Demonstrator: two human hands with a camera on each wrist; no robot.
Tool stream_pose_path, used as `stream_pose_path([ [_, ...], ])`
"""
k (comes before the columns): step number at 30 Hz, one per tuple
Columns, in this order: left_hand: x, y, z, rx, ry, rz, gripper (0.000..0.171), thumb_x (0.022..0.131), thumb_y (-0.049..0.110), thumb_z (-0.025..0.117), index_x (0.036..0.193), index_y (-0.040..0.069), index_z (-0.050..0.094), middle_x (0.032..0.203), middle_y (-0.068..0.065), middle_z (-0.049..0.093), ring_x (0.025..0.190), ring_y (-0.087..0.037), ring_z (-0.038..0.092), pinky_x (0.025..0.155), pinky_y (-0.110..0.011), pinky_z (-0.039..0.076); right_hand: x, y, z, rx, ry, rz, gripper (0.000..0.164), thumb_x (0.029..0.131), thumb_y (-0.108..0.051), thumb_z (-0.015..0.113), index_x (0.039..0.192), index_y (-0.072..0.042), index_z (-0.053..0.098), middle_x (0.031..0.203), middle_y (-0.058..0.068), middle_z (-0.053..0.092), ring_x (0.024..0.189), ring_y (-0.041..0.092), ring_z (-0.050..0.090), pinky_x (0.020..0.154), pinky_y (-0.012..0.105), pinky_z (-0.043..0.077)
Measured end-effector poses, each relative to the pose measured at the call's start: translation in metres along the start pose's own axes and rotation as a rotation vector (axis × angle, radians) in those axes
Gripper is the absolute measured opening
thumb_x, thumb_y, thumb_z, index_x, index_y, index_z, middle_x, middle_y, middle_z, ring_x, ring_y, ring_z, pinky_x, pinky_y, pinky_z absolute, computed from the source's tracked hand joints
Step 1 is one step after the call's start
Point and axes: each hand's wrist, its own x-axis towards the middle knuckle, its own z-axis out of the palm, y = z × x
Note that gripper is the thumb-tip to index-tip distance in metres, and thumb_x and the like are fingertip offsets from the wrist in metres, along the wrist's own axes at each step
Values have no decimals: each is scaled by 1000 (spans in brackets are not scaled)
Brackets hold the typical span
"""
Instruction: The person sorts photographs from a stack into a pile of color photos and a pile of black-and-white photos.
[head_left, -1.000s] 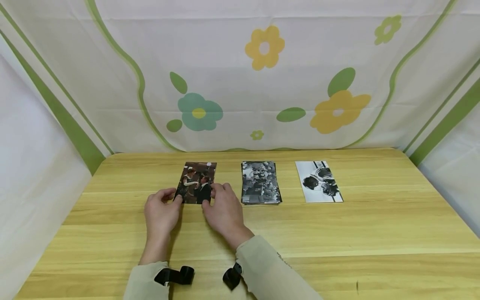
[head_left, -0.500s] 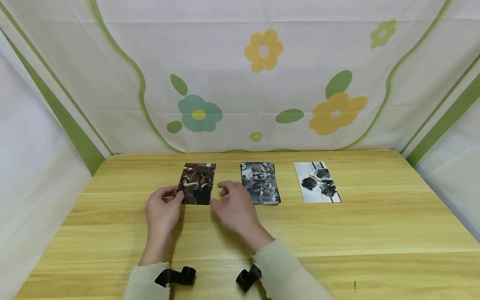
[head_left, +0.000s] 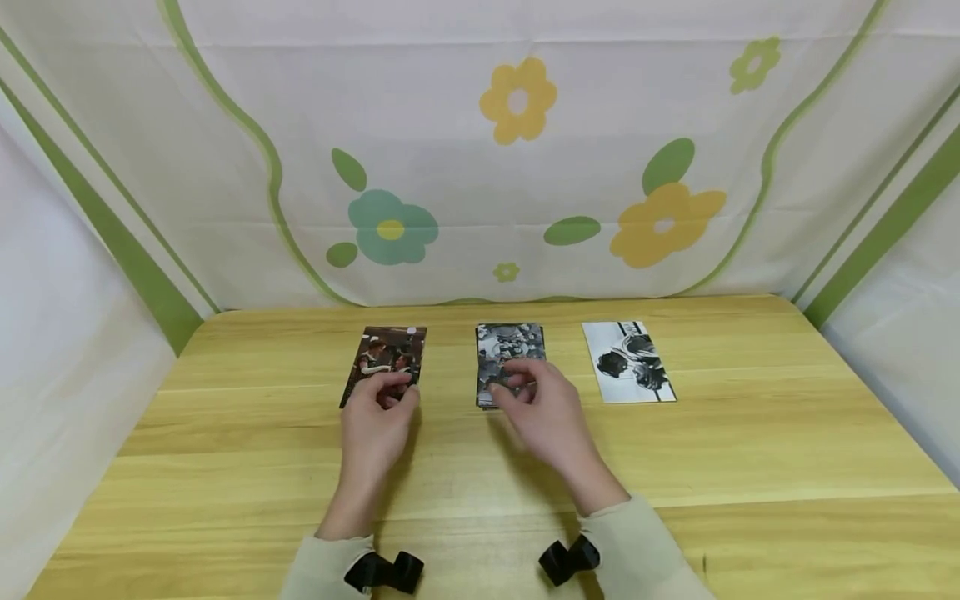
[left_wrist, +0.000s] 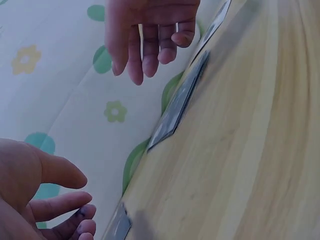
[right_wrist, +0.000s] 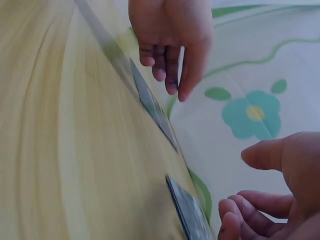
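Beyond the stack [head_left: 501,343], a flowered curtain [head_left: 420,108] along the far edge of the table [head_left: 457,492]; just a narrow strip of wood on that side, a broad stretch on the near side, open gaps to left and right. Over the stack's near end, the right hand [head_left: 551,417], empty, thumb and fingers loosely bent and parted. Left of the stack, over the near end of the colour card [head_left: 384,358], the left hand [head_left: 377,429], also empty, only narrowly open. Right of the stack, apart from both hands, the white card [head_left: 633,362], with dark marks at the far edge too small to read. In the wrist views, both hands visibly raised above the cards, plus the stack's layered edge.
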Motion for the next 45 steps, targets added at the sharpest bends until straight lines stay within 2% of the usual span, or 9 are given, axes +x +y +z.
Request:
stream_pose_path([
  [8,-13,6,20,-27,-75,47,24,97,9,72,119,1,79,109,-14,70,89,-21,60,79,-30,47,-9,23,-33,11,60,75,49,99,-34,77,142,-12,67,119,7,72,102,21,65,85,33,53],
  [12,-17,7,28,-33,-102,67,22,96,8,72,116,1,79,108,-15,70,90,-22,61,80,-32,48,-13,33,-42,28,90,114,46,100,-34,77,140,-14,68,120,6,72,103,21,64,85,33,52],
  [15,-20,7,33,-41,-123,55,22,97,8,72,116,1,79,109,-14,69,90,-22,60,79,-32,48,-14,38,-46,39,95,124,46,99,-32,77,140,-14,67,119,6,71,101,20,64,85,33,53],
  [20,-21,6,34,-48,-130,26,22,98,8,71,117,2,78,110,-14,68,93,-23,61,81,-33,49,-12,42,-48,21,105,125,45,100,-30,76,140,-13,67,119,6,71,101,21,64,84,32,53],
  [28,-21,4,39,-65,-118,40,19,97,6,70,113,0,79,107,-14,69,92,-21,65,80,-27,53,-9,47,-49,37,116,135,46,99,-27,76,141,-12,65,121,8,70,103,23,65,79,29,57],
  [36,-25,2,51,-96,-142,85,17,95,3,73,110,-1,79,106,-14,70,91,-20,70,80,-25,58,-3,57,-44,-20,118,99,50,99,-23,76,145,-10,65,125,10,71,107,22,66,94,35,53],
  [45,-23,-2,55,-74,-156,106,16,93,4,74,108,-1,79,104,-13,70,89,-18,68,79,-25,57,1,68,-40,-85,147,67,45,98,-22,76,141,-11,69,120,8,74,104,20,67,93,31,54],
])
